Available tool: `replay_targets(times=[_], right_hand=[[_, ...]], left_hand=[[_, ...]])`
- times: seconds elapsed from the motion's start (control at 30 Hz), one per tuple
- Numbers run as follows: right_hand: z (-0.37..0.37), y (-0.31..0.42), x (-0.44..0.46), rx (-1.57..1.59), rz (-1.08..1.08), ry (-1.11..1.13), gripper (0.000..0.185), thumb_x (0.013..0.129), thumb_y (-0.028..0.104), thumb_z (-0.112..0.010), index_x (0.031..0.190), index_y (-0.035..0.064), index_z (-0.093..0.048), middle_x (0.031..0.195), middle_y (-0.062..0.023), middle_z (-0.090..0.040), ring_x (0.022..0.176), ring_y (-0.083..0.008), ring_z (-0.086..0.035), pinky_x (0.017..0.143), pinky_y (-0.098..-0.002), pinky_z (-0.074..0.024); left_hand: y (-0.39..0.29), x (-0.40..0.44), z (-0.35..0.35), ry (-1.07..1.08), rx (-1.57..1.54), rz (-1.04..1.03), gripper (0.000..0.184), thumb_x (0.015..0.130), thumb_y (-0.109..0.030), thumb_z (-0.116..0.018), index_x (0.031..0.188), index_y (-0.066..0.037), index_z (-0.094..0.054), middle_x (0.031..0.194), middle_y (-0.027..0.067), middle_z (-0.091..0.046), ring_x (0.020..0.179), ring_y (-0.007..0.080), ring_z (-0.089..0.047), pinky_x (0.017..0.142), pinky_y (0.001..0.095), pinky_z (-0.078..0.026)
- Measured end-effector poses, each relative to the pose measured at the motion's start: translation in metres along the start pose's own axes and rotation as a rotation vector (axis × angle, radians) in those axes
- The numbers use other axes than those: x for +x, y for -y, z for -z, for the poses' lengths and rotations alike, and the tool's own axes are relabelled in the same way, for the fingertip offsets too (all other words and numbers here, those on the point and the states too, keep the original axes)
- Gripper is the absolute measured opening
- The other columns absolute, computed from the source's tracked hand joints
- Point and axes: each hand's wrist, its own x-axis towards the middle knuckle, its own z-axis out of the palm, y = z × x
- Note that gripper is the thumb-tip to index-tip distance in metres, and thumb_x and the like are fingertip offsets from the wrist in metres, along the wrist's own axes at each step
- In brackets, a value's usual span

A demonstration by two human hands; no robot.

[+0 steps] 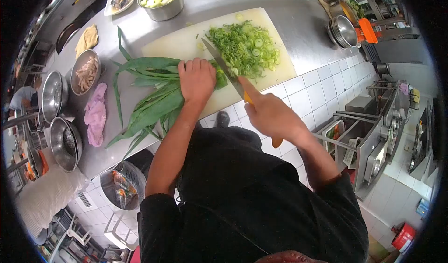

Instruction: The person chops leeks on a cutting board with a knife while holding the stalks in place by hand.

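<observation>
My left hand [198, 80] presses down on a bunch of long green leaves [156, 99], its fingers curled over them on the white cutting board [275, 29]. A knife [223, 63] with an orange handle is in my right hand [273, 114], its blade slanting across the board just right of the bunch's cut end. Beyond the blade lies a pile of sliced green onion [247, 48]. The leaf tips spread left off the board onto the metal table [298, 6].
A metal pot of pale green chunks [167, 11] and a white dish [120, 0] stand at the back. On the left are a bowl of meat strips [86, 72], metal bowls [65, 144] and a pink cloth [96, 116]. A lined bin [122, 188] stands below.
</observation>
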Motion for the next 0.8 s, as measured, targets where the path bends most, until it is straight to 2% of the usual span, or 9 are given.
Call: replay_targets(times=[0.13, 0.2, 0.3, 0.33, 0.43, 0.53, 0.73, 0.8], right_hand=[[-0.023, 0.001, 0.0, -0.014, -0.043, 0.008, 0.071, 0.096, 0.01, -0.049, 0.16, 0.0058, -0.02, 0.068, -0.0294, -0.065, 0.067, -0.0501, -0.066, 0.07, -0.0609, -0.0531], [-0.058, -0.025, 0.021, -0.074, 0.007, -0.08, 0.076, 0.092, 0.011, -0.054, 0.16, 0.0037, -0.02, 0.073, -0.0288, -0.068, 0.068, -0.0488, -0.068, 0.069, -0.0593, -0.0547], [-0.093, -0.05, 0.063, -0.034, 0.075, -0.196, 0.075, 0.094, 0.011, -0.051, 0.161, 0.0084, -0.018, 0.072, -0.029, -0.067, 0.066, -0.0483, -0.067, 0.067, -0.0606, -0.0539], [-0.089, -0.048, 0.075, -0.006, 0.112, -0.239, 0.074, 0.095, 0.011, -0.051, 0.161, 0.0093, -0.018, 0.071, -0.0293, -0.067, 0.066, -0.0482, -0.067, 0.066, -0.0608, -0.0538], [-0.053, -0.038, 0.092, 0.185, 0.052, -0.09, 0.072, 0.098, 0.012, -0.05, 0.163, 0.0161, -0.018, 0.074, -0.0288, -0.067, 0.063, -0.0488, -0.065, 0.069, -0.059, -0.0542], [-0.033, -0.032, 0.091, 0.147, 0.105, -0.14, 0.069, 0.099, 0.014, -0.048, 0.162, 0.018, -0.022, 0.079, -0.0288, -0.068, 0.063, -0.0469, -0.066, 0.07, -0.055, -0.0562], [0.001, 0.0, 0.011, -0.04, -0.008, -0.01, 0.067, 0.1, 0.014, -0.046, 0.162, 0.0144, -0.022, 0.081, -0.0303, -0.068, 0.064, -0.0448, -0.068, 0.075, -0.0519, -0.0577], [0.006, 0.007, 0.001, 0.021, -0.048, 0.044, 0.067, 0.1, 0.013, -0.046, 0.162, 0.013, -0.021, 0.077, -0.0306, -0.067, 0.065, -0.0454, -0.068, 0.075, -0.0534, -0.0575]], left_hand=[[0.0, 0.0, 0.002, 0.019, -0.008, 0.013, 0.019, 0.092, -0.022, -0.058, 0.083, -0.008, -0.068, 0.085, 0.0085, -0.063, 0.088, 0.0274, -0.059, 0.102, 0.0483, -0.04], [-0.001, 0.0, 0.002, 0.02, -0.001, 0.015, 0.02, 0.092, -0.022, -0.058, 0.083, -0.008, -0.069, 0.085, 0.0083, -0.064, 0.088, 0.0271, -0.06, 0.101, 0.0483, -0.04], [-0.001, 0.0, 0.003, -0.001, 0.024, 0.009, 0.02, 0.092, -0.022, -0.059, 0.084, -0.008, -0.069, 0.085, 0.008, -0.065, 0.088, 0.0266, -0.061, 0.101, 0.0478, -0.041], [0.001, 0.0, 0.003, -0.01, 0.035, 0.004, 0.02, 0.092, -0.023, -0.059, 0.084, -0.008, -0.069, 0.085, 0.0078, -0.065, 0.088, 0.0265, -0.061, 0.1, 0.0477, -0.041], [0.0, 0.001, 0.003, -0.003, 0.014, -0.008, 0.021, 0.094, -0.022, -0.058, 0.085, -0.007, -0.069, 0.086, 0.0089, -0.065, 0.089, 0.0274, -0.061, 0.1, 0.0472, -0.041], [0.0, -0.002, 0.006, 0.026, 0.004, 0.0, 0.022, 0.095, -0.022, -0.057, 0.086, -0.007, -0.069, 0.087, 0.0095, -0.064, 0.089, 0.0281, -0.061, 0.099, 0.047, -0.041], [0.001, 0.0, 0.001, 0.006, 0.013, -0.002, 0.02, 0.093, -0.022, -0.058, 0.083, -0.008, -0.068, 0.085, 0.0086, -0.063, 0.088, 0.0272, -0.06, 0.099, 0.0479, -0.041], [0.001, -0.001, 0.001, 0.004, 0.011, -0.004, 0.019, 0.092, -0.021, -0.059, 0.083, -0.008, -0.068, 0.085, 0.0081, -0.062, 0.088, 0.0268, -0.06, 0.1, 0.0487, -0.041]])
